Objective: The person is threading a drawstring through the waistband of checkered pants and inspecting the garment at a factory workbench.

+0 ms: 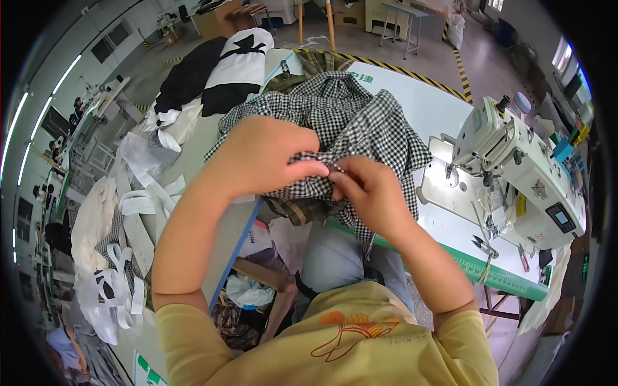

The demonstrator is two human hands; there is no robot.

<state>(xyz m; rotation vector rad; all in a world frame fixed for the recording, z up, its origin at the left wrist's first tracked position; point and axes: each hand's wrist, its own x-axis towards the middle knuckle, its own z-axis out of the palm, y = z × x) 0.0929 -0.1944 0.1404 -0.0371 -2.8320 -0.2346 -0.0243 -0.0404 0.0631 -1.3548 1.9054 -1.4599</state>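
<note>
A black-and-white checked garment [328, 109] lies bunched over the table in front of me, its lower end hanging toward my lap. My left hand [273, 154] is closed on a gathered edge of it, thumb pointing right. Close beside it, my right hand [367, 190] pinches the same edge between thumb and fingers. The fingertips of both hands nearly meet at one spot on the cloth. Part of the left hand's grip is hidden behind its own back. Under the checked cloth, a brown-green plaid fabric [299, 211] shows at the near edge.
To the right stands a white sewing machine [515, 167] with its lamp lit. Thread snips [484, 247] lie near the green front edge of its table. Black and white folded cloth [235, 64] is piled at the far left. White strips [135, 225] and plastic cover the left table.
</note>
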